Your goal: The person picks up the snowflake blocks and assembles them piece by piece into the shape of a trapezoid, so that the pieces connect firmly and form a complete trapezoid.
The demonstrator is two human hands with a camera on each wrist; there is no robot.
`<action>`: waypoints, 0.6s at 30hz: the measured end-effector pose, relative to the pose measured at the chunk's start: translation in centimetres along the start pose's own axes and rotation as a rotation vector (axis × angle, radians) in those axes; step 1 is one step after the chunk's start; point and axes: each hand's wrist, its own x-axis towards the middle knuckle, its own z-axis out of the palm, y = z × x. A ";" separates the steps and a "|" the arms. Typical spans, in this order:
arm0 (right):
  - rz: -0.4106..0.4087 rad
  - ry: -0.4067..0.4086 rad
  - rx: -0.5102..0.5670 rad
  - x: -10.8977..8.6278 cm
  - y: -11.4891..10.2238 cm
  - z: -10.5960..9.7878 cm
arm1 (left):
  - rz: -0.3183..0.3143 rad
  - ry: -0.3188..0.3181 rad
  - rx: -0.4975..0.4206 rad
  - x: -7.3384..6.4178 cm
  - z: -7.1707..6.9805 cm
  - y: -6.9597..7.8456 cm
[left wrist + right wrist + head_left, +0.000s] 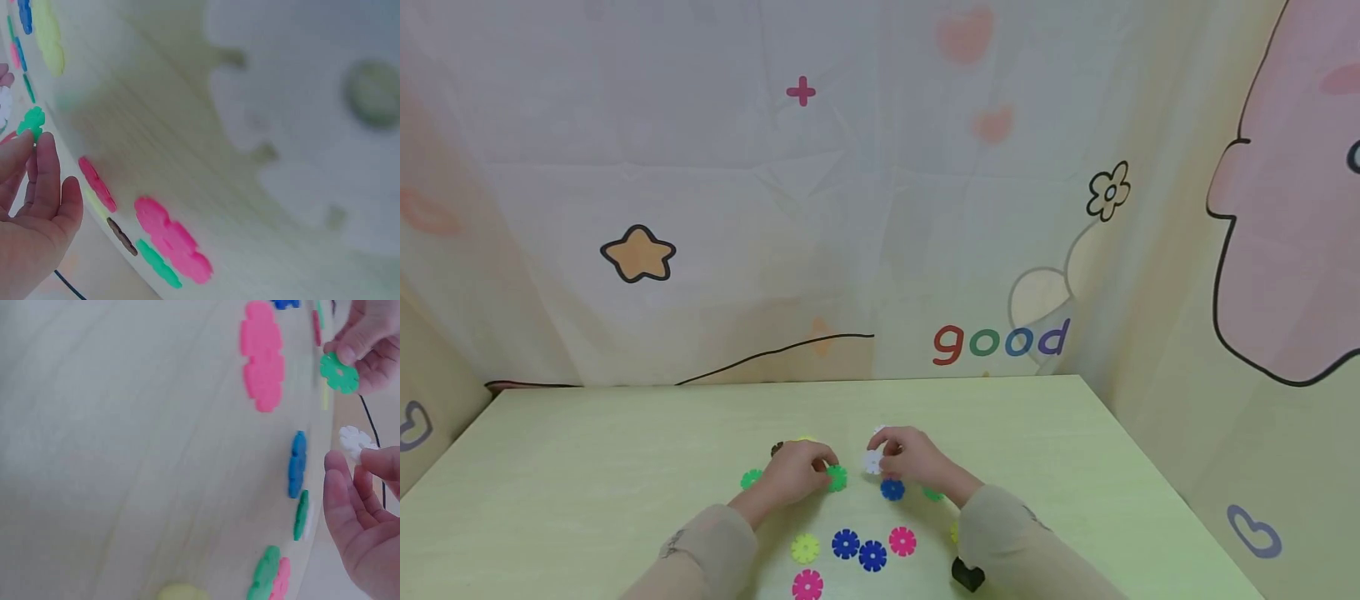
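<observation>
Green disc (837, 478), notched round the rim, held in a left hand's pinch above a tabletop. Far behind the green disc, a broad, pale printed cloth (700, 192). Beneath the green disc and spreading to both sides, the pale tabletop (587, 500). Nearer than the green disc, a beige right sleeve (1022, 542) to its right and a matching left sleeve (715, 542) to its left. Directly left of the green disc and touching it, the left hand (793, 477), thumb and fingertips barely parted, pinching the edge. Right of the green disc, the right hand (916, 458), thumb and fingers likewise almost together on a white disc (872, 462), just beside the green one but apart from it. Nearer and well right of the green disc, against the right sleeve, a black piece (967, 575), hard to make out. Nearer than the green disc, to its left, a pink disc (807, 585) and a yellow disc (806, 548); to its right, a second pink disc (902, 542). Close right of the green disc, a blue disc (892, 489). Well left, a second green disc (752, 478), partly hidden.
</observation>
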 end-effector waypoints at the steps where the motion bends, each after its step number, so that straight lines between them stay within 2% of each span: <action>1: -0.001 0.004 0.017 -0.1 0.0 -0.2 | 0.000 0.003 -0.005 -0.1 -0.1 0.0; 10: -0.031 0.038 0.130 -1.0 0.3 -1.4 | -0.031 0.004 -0.104 -1.2 -1.3 -0.1; 18: -0.002 0.073 0.240 -2.0 -0.1 -1.6 | 0.006 0.032 -0.118 -2.2 -2.1 0.4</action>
